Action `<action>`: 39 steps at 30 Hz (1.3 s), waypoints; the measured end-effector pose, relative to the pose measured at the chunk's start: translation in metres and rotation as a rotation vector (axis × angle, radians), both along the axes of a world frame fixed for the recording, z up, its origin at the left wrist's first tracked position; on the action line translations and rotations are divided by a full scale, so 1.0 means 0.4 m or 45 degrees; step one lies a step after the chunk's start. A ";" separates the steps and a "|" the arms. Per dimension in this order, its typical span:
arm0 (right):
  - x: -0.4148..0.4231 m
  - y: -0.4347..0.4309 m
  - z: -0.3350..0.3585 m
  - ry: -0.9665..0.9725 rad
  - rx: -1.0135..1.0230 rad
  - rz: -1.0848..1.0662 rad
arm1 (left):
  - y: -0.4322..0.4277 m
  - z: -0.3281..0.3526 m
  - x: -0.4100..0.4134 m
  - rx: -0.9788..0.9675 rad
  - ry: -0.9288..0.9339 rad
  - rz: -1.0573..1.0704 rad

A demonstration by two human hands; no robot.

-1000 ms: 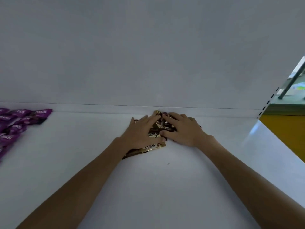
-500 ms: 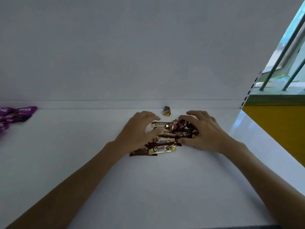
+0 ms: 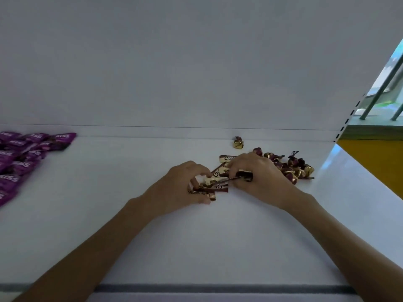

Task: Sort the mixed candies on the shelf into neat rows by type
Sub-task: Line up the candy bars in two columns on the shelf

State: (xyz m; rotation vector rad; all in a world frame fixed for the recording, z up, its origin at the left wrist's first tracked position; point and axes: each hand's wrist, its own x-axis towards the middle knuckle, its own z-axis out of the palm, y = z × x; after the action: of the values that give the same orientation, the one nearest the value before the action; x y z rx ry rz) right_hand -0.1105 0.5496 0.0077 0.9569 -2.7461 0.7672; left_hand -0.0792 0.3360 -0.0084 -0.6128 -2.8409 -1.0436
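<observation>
Head cam: left hand (image 3: 183,186) has its fingers curled round a bunch of Choco bars (image 3: 219,172) mid-shelf (image 3: 196,247), and right hand (image 3: 259,175) pinches one bar's end. Foil candies (image 3: 292,166) are heaped just right of it, with purple Kiss packets (image 3: 24,153) way off left.

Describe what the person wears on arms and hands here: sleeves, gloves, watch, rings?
Nothing worn shows. The left hand and right hand are bare, without gloves, and no ring is visible on either. The left forearm and right forearm are uncovered to the frame's lower edge: no sleeve, watch, bracelet or marking in view.
</observation>
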 end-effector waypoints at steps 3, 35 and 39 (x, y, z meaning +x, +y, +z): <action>-0.010 -0.030 0.020 -0.151 -0.236 -0.161 | -0.041 0.014 0.013 -0.088 -0.006 -0.085; -0.252 -0.438 0.002 -0.373 -0.606 -0.150 | -0.376 0.019 -0.203 0.399 -0.027 0.745; -0.284 -0.447 -0.003 -0.360 -0.568 -0.148 | -0.389 0.015 -0.240 0.386 -0.034 0.801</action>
State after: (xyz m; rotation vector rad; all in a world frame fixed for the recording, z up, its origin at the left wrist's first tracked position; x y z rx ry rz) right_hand -0.2241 0.3707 0.0067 0.6297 -2.6323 1.5071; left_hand -0.1752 0.1804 -0.0023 0.3030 -2.5196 -1.2901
